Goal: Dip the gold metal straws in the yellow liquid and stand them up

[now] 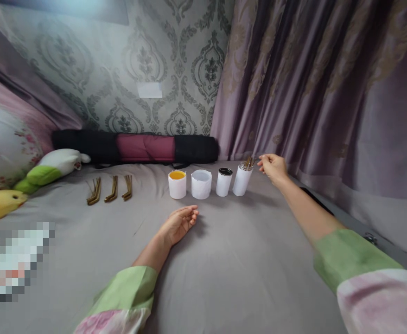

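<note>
Two floral sleeves with green cuffs (127, 288) lay nearest, one on each side, over a gray sheet (224, 283). The left hand (180, 224) rested at the near side of the containers, palm half turned up and fingers loosely curled. The right hand (273, 168) was well apart from it, raised just right of the row, thumb and fingertips drawn together; whether they pinched something could not be told.

Four white-sided containers stood in one row: a wide one with an orange interior (177, 188), a wide pale one (201, 187), a narrow one with a dark interior (223, 185) and, farthest right, a narrow taller one (242, 182). From the last rose several brown sticks (248, 162), too fine to count. Well to the left lay three bundles of bent brown sticks (114, 188), side by side and apart from one another.

At the far left were two plush toys, one yellow (2, 205) and one green and white (45, 170). One black-and-maroon roll (144, 148) lay along the far edge, before the patterned wallpaper (179, 60), with a purple curtain (311, 93) to the right.
</note>
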A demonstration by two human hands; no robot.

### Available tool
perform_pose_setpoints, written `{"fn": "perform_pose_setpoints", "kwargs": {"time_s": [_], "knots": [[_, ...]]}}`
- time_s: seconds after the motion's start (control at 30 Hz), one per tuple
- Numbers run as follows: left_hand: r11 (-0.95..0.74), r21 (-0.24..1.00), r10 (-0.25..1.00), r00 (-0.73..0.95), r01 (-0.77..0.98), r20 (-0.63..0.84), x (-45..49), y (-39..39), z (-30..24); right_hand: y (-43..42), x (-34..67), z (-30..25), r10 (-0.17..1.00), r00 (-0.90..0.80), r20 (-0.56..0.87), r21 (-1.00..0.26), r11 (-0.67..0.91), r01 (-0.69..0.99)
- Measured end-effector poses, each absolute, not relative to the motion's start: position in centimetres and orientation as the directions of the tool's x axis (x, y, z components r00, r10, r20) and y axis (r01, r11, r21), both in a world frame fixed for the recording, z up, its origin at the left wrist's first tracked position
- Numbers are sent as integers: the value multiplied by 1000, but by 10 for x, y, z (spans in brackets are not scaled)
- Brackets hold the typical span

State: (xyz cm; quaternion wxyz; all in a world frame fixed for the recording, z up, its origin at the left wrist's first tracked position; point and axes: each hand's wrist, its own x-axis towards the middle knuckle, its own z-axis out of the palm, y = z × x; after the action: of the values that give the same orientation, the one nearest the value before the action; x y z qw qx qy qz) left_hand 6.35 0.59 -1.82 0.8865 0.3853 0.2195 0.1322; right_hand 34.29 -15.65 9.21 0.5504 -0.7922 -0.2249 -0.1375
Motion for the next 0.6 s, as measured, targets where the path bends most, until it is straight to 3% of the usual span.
{"fn": "perform_pose_setpoints", "kwargs": {"time_s": [0.6], "knots": [[689,719,404,873,-93,-274,64,5,-17,-166,307,88,77,887,456,-887,-41,460]]}}
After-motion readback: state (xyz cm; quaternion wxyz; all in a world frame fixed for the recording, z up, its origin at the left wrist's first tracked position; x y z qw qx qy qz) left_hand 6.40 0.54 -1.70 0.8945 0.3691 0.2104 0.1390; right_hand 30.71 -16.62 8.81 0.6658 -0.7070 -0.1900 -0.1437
